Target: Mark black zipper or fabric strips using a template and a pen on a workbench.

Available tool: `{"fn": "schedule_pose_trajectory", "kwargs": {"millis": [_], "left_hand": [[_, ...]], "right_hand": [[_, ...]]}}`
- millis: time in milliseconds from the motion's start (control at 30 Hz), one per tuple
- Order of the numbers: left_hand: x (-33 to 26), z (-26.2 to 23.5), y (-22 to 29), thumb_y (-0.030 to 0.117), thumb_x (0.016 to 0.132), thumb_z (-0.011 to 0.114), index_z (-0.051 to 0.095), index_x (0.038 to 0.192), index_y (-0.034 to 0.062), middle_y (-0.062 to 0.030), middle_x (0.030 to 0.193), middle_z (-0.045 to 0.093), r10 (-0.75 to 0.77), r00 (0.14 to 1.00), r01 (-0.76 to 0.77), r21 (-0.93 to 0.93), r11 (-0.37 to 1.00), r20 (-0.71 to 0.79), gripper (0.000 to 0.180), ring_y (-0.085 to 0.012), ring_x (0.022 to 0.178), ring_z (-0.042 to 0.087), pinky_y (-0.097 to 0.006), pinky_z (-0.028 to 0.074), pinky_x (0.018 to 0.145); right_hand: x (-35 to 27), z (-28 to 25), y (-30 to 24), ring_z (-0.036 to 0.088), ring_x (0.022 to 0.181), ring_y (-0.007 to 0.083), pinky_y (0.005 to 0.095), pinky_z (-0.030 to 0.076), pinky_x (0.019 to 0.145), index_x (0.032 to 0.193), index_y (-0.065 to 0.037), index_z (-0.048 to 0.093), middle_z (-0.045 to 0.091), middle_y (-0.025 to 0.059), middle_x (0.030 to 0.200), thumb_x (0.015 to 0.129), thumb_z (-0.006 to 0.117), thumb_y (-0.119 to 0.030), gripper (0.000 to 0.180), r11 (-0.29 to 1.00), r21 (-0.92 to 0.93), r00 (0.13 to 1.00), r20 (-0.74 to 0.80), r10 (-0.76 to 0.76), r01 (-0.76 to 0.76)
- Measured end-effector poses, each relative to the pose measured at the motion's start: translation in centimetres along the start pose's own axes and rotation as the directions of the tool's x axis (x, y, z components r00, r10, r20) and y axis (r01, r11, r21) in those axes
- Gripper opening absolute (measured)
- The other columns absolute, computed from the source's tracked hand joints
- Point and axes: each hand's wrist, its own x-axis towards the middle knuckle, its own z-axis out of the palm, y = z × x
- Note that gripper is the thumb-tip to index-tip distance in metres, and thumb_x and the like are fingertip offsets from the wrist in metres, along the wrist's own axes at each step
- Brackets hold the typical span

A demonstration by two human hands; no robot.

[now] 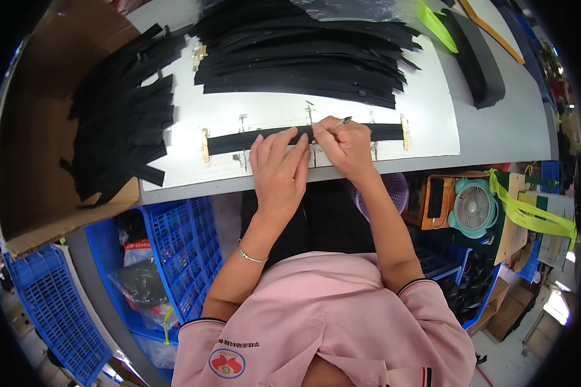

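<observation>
Nearest to me, below the white board's [174,168] front edge, my pink sleeves and forearms reach up toward it, a thin bracelet [250,257] on my left wrist. Down under that edge, to the left, stand blue plastic crates [181,251] with bagged items in them; to the right sits a small teal fan [473,208] beside a dark phone [435,197] on a wooden box.

On the board, just in from its front edge, lies the black strip [235,141], stretched left to right between two yellowish tape tabs [205,145]. My left hand [279,169] lies flat on it, fingers straight and close together, fingertips pressing the strip down near its middle. My right hand [346,147] is touching my left, just to its right; it is curled in a pinch around a slim silver pen [340,122], its tip down on the strip's top edge.

Farther back on the board, beyond the strip, a wide stack of long black curved strips [303,58] lies fanned out. Off the board's left edge, a brown cardboard sheet [32,161] carries a heap of shorter black strips [119,116]. Past the board's far right corner, on the grey table [497,132], a thick dark foam piece [478,64] lies beside a bright yellow-green strap [436,26].
</observation>
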Motion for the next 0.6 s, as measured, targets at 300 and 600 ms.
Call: {"fn": "schedule_pose_trajectory", "kwargs": {"millis": [300,600], "left_hand": [[-0.3,-0.2,-0.1,0.007,0.091,0.075,0.079,0.117,0.0088,-0.0084,0.124,0.070,-0.012,0.999,0.011,0.041,0.999,0.030,0.026,-0.0287,0.119,0.060,-0.050,0.039,0.114],[0.9,0.7,1.9,0.008,0.090,0.077,0.078,0.114,0.0041,-0.0112,0.123,0.070,-0.033,0.999,0.034,-0.025,0.999,0.028,0.025,-0.0293,0.117,0.062,-0.046,0.040,0.113]], "right_hand": [[-0.9,-5.8,-0.2,0.061,0.061,0.0092,0.0273,0.047,0.058,0.086,0.003,0.073,0.073,0.0051,0.076,0.097,0.065,-0.008,0.017,0.911,0.353,0.959,-0.103,0.266,-0.215],[-1.4,-8.3,3.9,0.053,0.067,0.0051,0.0233,0.043,0.062,0.090,0.004,0.070,0.066,0.0003,0.077,0.102,0.065,-0.010,0.020,0.931,0.227,0.923,-0.195,0.331,-0.286]]}}
